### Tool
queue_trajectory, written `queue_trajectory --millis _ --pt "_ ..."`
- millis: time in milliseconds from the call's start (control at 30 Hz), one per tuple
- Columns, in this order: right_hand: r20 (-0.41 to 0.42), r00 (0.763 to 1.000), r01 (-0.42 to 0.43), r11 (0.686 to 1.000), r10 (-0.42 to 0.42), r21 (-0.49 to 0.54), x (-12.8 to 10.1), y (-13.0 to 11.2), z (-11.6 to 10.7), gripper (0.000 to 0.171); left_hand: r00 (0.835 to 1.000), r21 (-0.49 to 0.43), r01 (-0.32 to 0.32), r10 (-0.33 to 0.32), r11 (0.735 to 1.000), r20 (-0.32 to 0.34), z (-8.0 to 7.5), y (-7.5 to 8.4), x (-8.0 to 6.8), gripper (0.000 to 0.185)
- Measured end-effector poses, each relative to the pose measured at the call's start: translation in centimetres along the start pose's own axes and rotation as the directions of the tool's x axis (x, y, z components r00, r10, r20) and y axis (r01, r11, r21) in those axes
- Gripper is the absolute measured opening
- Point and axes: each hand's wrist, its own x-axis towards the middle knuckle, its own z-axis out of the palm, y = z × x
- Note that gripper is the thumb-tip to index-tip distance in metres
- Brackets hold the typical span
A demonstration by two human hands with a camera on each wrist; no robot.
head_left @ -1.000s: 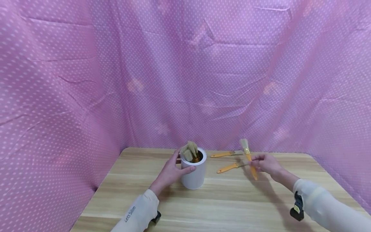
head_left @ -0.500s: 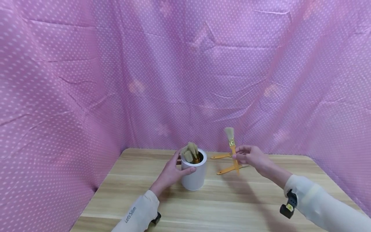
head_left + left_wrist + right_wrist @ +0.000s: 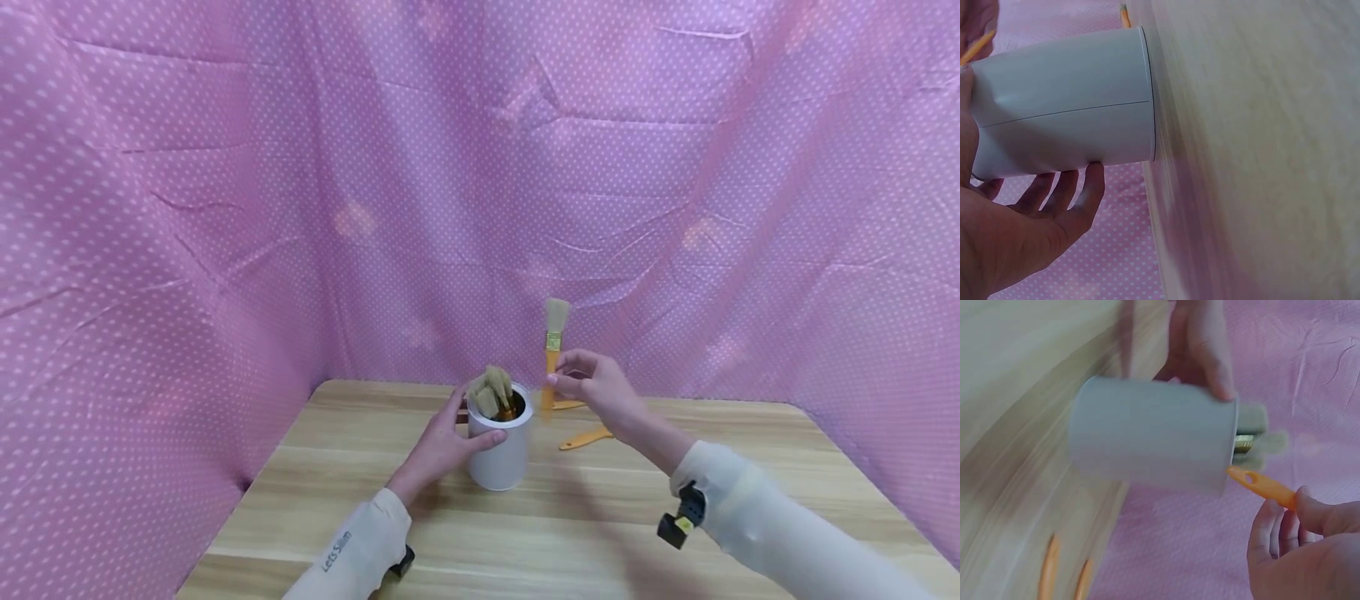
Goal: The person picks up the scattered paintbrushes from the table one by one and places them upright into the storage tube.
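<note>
pinching an upright brush (image 3: 553,360), the right hand (image 3: 596,390) hovers beside the cup (image 3: 500,454) the left hand (image 3: 442,450) grips.

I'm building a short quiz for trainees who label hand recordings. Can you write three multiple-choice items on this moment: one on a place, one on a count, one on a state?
1. Where is the brush in the right hand?
A. Flat on the table
B. In the air beside the rim of the white cup
C. Deep inside the cup

2. How many orange-handled brushes lie loose on the table?
A. Two
B. Four
C. None

3. How does the left hand meet the cup?
A. Flat on the table, apart from it
B. Wrapped round its side
C. Covering its mouth

Key: 1 B, the right hand pinches the brush bristles up, handle tip at the white cup rim. 2 A, two loose brushes lie on the table. 3 B, the left hand has fingers and thumb round the cup wall.
</note>
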Motion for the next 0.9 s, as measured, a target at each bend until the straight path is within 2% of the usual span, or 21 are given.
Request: queue_trajectory --millis 167,300,400,633,700,800,900 --pt "0.043 0.997 0.06 0.998 -0.059 -0.013 0.6 -0.7 2.3 0.027 1.0 -0.007 0.011 -0.011 1.0 0.012 0.0 0.3 0.0 0.097" --pt "0.042 0.995 0.099 0.99 -0.095 -0.1 0.6 -1.0 3.5 0.024 1.0 -0.003 0.004 -0.004 1.0 0.021 -0.1 0.6 0.0 0.098" --pt "0.044 0.994 0.101 0.982 -0.095 -0.157 0.5 -1.0 4.2 0.023 1.0 -0.005 0.006 -0.006 1.0 0.026 -0.3 0.7 0.1 0.099" --pt "0.1 0.993 0.077 0.983 -0.061 -0.166 0.2 -0.2 5.1 0.021 0.999 -0.006 0.002 -0.002 1.0 0.035 -0.6 0.5 0.1 0.095" --pt "0.12 0.99 0.102 0.975 -0.079 -0.198 0.2 0.1 5.0 0.023 0.999 -0.01 -0.003 0.004 1.0 0.036 -0.6 0.3 0.1 0.094" --pt "0.147 0.977 0.195 0.93 -0.155 -0.313 0.0 0.6 4.7 0.027 0.999 -0.017 -0.011 0.011 1.0 0.04 -0.5 0.1 0.1 0.093" --pt "0.152 0.96 0.279 0.862 -0.236 -0.424 -0.3 0.7 4.2 0.032 0.999 -0.015 -0.014 0.014 1.0 0.038 -0.6 0.0 0.1 0.095"
